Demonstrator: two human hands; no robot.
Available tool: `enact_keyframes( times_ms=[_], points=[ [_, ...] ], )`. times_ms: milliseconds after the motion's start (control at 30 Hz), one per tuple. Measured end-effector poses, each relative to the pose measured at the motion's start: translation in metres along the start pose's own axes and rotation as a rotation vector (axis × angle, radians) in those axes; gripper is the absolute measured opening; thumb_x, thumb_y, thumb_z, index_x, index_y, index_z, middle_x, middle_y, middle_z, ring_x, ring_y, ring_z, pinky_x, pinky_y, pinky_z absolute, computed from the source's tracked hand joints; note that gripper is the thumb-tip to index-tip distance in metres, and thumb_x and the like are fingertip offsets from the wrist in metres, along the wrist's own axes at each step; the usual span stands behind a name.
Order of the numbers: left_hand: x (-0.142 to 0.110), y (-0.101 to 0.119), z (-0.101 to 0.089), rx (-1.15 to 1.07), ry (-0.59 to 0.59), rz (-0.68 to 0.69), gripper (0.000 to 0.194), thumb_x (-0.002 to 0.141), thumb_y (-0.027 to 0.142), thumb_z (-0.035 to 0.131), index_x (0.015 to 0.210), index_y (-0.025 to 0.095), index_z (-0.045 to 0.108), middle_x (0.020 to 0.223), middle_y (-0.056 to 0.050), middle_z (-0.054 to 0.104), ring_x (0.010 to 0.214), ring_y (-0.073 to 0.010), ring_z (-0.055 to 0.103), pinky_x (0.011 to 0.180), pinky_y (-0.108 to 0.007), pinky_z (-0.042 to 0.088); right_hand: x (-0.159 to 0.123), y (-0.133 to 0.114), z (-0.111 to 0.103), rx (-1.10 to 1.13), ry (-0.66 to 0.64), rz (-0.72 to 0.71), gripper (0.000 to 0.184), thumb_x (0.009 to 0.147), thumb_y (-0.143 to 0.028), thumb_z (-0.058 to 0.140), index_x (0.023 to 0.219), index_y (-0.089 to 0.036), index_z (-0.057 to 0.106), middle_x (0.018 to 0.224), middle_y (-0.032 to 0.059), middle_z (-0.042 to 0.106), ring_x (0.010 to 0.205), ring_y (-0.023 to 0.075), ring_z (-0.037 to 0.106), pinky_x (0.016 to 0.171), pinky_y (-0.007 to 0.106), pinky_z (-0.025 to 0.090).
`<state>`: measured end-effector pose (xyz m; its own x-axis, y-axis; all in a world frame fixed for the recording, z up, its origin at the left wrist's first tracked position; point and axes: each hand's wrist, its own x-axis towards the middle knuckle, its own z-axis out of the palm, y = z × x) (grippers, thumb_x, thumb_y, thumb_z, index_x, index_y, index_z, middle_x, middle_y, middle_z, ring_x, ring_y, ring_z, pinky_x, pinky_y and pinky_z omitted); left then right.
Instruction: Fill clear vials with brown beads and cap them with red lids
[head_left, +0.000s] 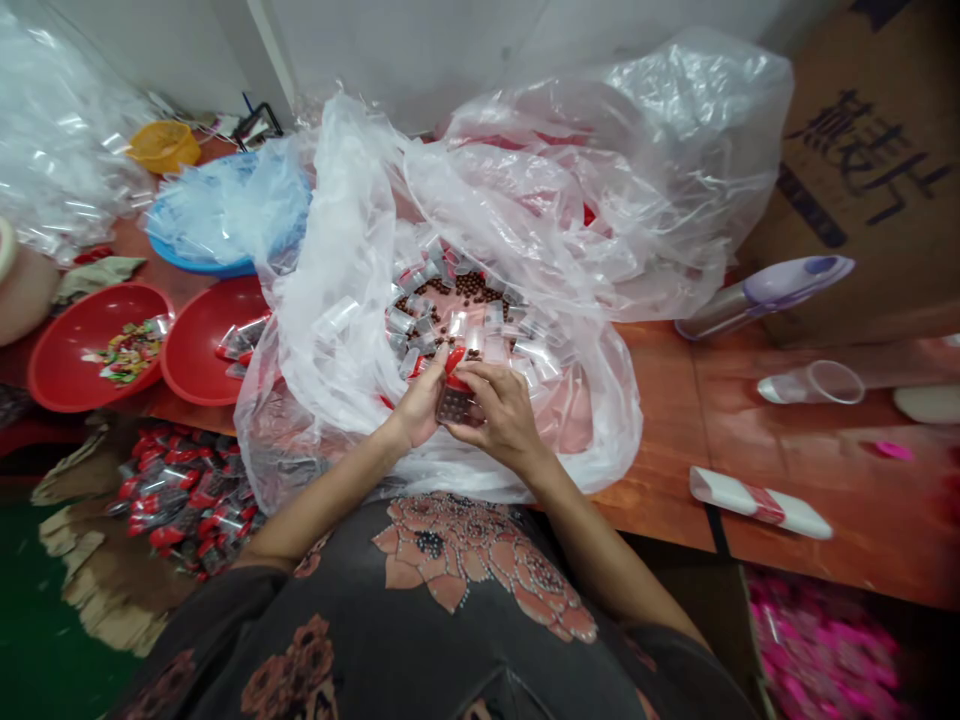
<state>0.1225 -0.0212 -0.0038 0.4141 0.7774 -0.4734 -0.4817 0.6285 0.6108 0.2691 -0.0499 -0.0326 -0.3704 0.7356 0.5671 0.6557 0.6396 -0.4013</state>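
Between my two hands is a small clear container [453,405] with a red cap [455,360], and dark round balls show through its wall. My left hand [422,402] grips it from the left, thumb up by the cap. Curled around its right side, my right hand [501,408] has fingers at the cap. Just beyond lie loose brown balls [472,288] and several clear containers [536,358] inside a large clear plastic bag [337,240] spread over the table.
To the left are a red bowl of colourful small pieces [124,350], another red bowl [199,345] and a blue basin [225,262]. Filled red-capped containers [191,495] lie low left. At right are a clear cup [829,383], a white roll [761,500] and a cardboard box [862,270].
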Motion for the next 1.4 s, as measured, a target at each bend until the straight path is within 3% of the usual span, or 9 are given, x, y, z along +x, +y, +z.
enact_keyframes(
  times_ms=[200,300,767,833,933,1067,1133,1300,1400],
  points=[
    [0.001,-0.008,-0.008,0.145,0.048,0.021,0.05,0.092,0.062,0.053,0.109,0.016,0.066,0.064,-0.003,0.065,0.047,-0.0124,0.058,0.052,-0.026,0.053,-0.005,-0.003,0.002,-0.007,0.04,0.117,0.088,0.08,-0.037,0.073,0.15,-0.025,0.021,0.139,0.0162,0.046,0.13,0.0338,0.047,0.103,0.053,0.046],
    [0.004,-0.012,-0.011,0.202,0.026,0.081,0.049,0.089,0.06,0.055,0.111,0.017,0.064,0.062,-0.001,0.063,0.047,-0.013,0.057,0.05,-0.026,0.051,-0.002,-0.002,-0.001,-0.003,-0.048,0.087,0.096,0.082,-0.038,0.071,0.155,-0.023,0.01,0.148,0.018,0.04,0.137,0.0346,0.041,0.108,0.054,0.043],
    [-0.008,-0.023,-0.008,0.403,0.141,0.284,0.047,0.094,0.047,0.046,0.129,0.016,0.052,0.054,0.006,0.052,0.04,-0.0097,0.048,0.038,-0.018,0.038,0.001,0.001,0.009,-0.115,-0.12,-0.064,0.066,0.085,-0.05,0.062,0.137,-0.013,0.046,0.121,0.0174,0.065,0.114,0.0328,0.059,0.101,0.05,0.04],
    [-0.012,-0.009,-0.013,0.455,0.166,0.331,0.052,0.094,0.047,0.047,0.137,0.017,0.045,0.057,0.006,0.054,0.042,-0.0106,0.05,0.04,-0.019,0.04,0.007,0.001,0.008,-0.073,-0.187,-0.05,0.072,0.088,-0.051,0.062,0.145,-0.014,0.039,0.131,0.0182,0.061,0.122,0.0318,0.056,0.103,0.049,0.041],
    [-0.025,0.041,-0.032,0.57,0.302,0.555,0.057,0.092,0.043,0.054,0.143,0.021,0.038,0.069,0.004,0.061,0.044,-0.01,0.053,0.042,-0.02,0.044,0.022,0.014,0.005,-0.041,-0.354,0.047,0.073,0.092,-0.048,0.06,0.152,-0.018,0.031,0.149,0.0183,0.048,0.133,0.0301,0.049,0.102,0.045,0.044],
    [-0.049,0.134,-0.084,0.754,0.719,0.993,0.034,0.094,0.036,0.055,0.123,0.019,0.06,0.078,0.002,0.063,0.054,-0.0082,0.058,0.048,-0.018,0.044,0.053,0.055,0.013,-0.18,-0.52,0.383,0.039,0.099,-0.035,0.049,0.132,-0.017,0.059,0.125,0.0144,0.065,0.114,0.0259,0.062,0.094,0.036,0.048],
    [-0.058,0.17,-0.116,0.834,0.943,1.082,0.026,0.093,0.03,0.053,0.109,0.016,0.067,0.072,0.004,0.06,0.055,-0.008,0.056,0.051,-0.018,0.043,0.069,0.075,0.027,-0.293,-0.537,0.487,0.036,0.1,-0.037,0.046,0.12,-0.015,0.067,0.117,0.0145,0.069,0.109,0.0264,0.063,0.092,0.035,0.048],
    [-0.057,0.202,-0.179,1.322,1.167,0.713,0.016,0.091,0.029,0.057,0.094,0.022,0.072,0.068,0.006,0.065,0.067,-0.0119,0.056,0.065,-0.019,0.043,0.103,0.096,0.073,-0.412,-0.507,0.449,0.04,0.096,-0.038,0.053,0.109,-0.004,0.068,0.111,0.0225,0.07,0.108,0.0276,0.063,0.09,0.032,0.046],
    [-0.047,0.199,-0.195,1.558,1.165,0.586,0.022,0.092,0.033,0.058,0.106,0.023,0.07,0.098,0.001,0.074,0.092,-0.018,0.061,0.087,-0.026,0.045,0.111,0.105,0.083,-0.419,-0.514,0.425,0.032,0.093,-0.024,0.053,0.113,-0.001,0.065,0.109,0.0227,0.07,0.101,0.0246,0.065,0.085,0.031,0.045]
  ],
)
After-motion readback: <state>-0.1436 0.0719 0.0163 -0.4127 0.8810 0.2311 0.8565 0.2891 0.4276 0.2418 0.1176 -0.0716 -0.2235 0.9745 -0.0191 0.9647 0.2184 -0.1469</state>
